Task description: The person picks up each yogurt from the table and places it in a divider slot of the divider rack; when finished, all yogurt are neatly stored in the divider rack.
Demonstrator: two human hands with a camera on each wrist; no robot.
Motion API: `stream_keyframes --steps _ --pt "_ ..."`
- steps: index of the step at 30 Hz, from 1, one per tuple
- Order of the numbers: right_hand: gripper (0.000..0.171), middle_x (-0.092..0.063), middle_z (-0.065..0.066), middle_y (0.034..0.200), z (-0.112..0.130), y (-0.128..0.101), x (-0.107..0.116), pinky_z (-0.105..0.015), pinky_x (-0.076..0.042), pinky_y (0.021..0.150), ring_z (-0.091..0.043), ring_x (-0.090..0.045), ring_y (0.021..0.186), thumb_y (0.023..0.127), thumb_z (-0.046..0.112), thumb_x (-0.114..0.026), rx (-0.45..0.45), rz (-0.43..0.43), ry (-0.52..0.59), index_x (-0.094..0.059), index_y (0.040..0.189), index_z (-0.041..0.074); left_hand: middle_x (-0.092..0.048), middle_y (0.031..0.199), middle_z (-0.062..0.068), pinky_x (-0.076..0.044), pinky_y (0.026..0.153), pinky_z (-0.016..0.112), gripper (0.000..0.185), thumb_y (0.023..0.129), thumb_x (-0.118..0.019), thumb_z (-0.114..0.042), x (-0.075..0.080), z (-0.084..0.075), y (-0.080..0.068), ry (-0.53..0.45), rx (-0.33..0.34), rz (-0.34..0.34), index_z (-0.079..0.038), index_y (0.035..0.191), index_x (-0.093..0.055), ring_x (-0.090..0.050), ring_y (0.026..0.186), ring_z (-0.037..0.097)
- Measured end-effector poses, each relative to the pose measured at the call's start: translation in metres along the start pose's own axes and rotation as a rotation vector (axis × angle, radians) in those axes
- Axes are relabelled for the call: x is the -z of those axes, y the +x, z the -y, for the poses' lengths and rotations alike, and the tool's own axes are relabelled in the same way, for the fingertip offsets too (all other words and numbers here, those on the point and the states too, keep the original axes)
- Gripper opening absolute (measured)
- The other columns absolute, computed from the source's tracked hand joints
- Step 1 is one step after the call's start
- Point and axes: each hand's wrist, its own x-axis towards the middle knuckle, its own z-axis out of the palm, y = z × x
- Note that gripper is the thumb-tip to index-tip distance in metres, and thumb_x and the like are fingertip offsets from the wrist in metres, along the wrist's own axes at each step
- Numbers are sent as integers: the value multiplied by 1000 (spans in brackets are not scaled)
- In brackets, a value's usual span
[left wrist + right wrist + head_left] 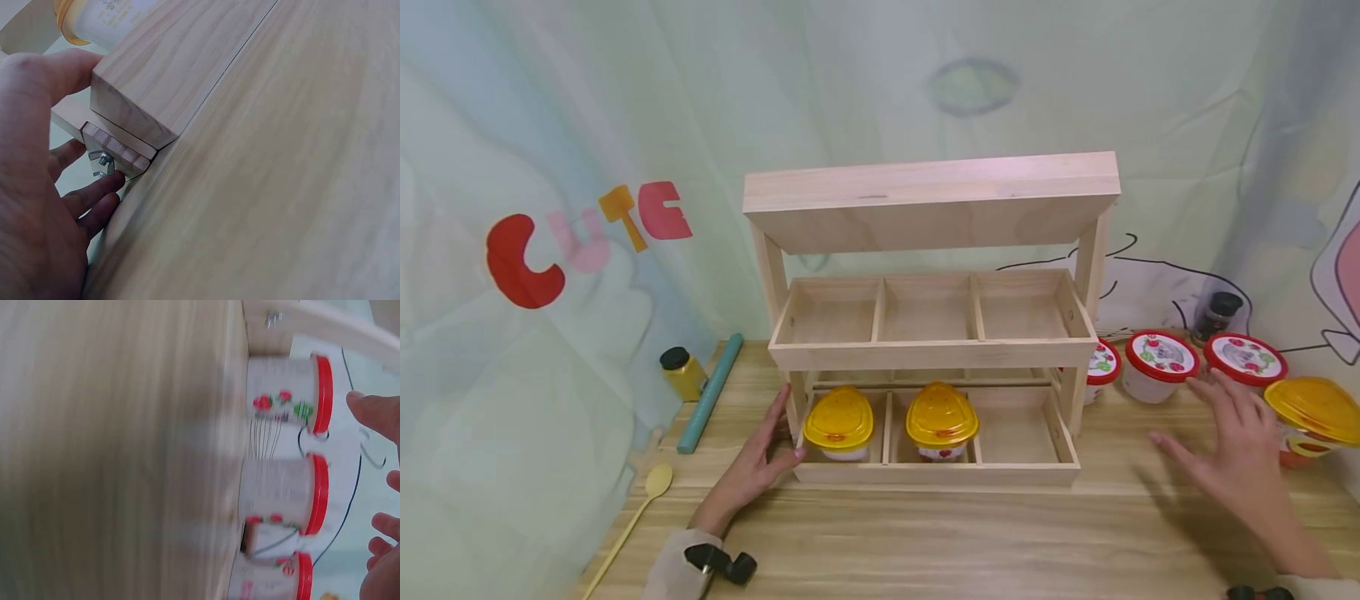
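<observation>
A two-tier wooden rack (932, 356) stands in the middle of the table, each tier split into three compartments. My left hand (758, 457) rests against the left end of its lower tray, thumb at the front corner and fingers along the side. In the left wrist view, fingertips (115, 181) lie by the wing nuts of the bracket. Two yellow-lidded tubs (839, 419) sit in the lower left and middle compartments. My right hand (1243, 450) hovers with spread fingers, holding nothing, close to the red-lidded tubs (1161, 367) and another yellow-lidded tub (1315, 412).
Left of the rack lie a teal rod (710, 396) and a yellow spoon (632, 517), with a small black-capped yellow jar (683, 373) behind. A dark-capped bottle (1216, 317) stands behind the red-lidded tubs. A printed curtain (887, 100) hangs around the table.
</observation>
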Motion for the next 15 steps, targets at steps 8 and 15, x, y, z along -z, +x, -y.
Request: stream_keyframes --steps 8,15 --pt "126 -45 -39 152 -20 0 10 -70 -14 129 -57 -34 142 80 103 -33 -35 18 -99 -54 140 -6 -34 173 25 -48 113 27 103 99 -73 -10 0 1 -1 4 -7 -4 -24 175 -5 -57 142 24" --pt "134 -42 -41 155 -32 4 20 -82 -18 117 -66 -31 139 74 108 -26 -82 13 -157 -52 135 -8 -32 174 25 -47 114 29 104 99 -73 -10 1 0 0 6 -1 -1 -24 175 -5 -57 142 36"
